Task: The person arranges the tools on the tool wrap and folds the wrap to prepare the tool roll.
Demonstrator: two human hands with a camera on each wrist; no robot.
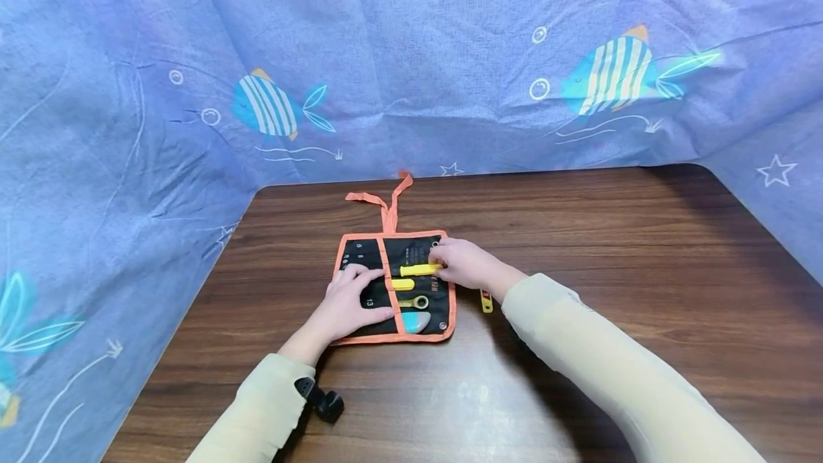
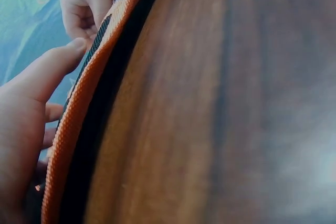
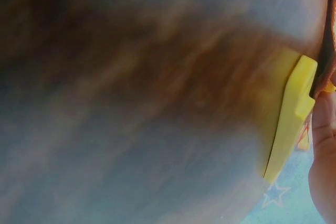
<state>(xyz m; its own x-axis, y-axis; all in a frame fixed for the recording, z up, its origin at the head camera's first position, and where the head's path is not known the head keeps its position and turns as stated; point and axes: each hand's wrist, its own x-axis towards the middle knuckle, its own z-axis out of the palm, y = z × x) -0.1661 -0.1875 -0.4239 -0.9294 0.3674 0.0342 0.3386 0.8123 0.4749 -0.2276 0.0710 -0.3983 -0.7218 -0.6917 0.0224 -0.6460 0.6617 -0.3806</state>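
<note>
A black tool pouch [image 1: 424,249] with orange edging lies unrolled on the table, its pockets on the left half. My left hand [image 1: 350,302] rests on that pocket side, thumb and fingers spread apart. At the pouch's upper right, my right hand [image 1: 468,263] pinches the end of a yellow-handled tool [image 1: 418,270]; the tool's other end is hidden in a pocket. Below it, a second yellow handle [image 1: 403,284], a ring-ended wrench [image 1: 420,302] and a teal-and-grey tool [image 1: 416,321] stick out of the pockets. In the left wrist view the orange edging [image 2: 79,114] runs beside my left thumb.
A yellow tool with a red patch [image 1: 486,301] lies on the wooden table [image 1: 579,213] right of the pouch, partly behind my right sleeve. Orange ties [image 1: 388,209] stretch from the pouch's far edge. Blue fish-patterned cloth [image 1: 418,56] hangs behind the table and at its sides.
</note>
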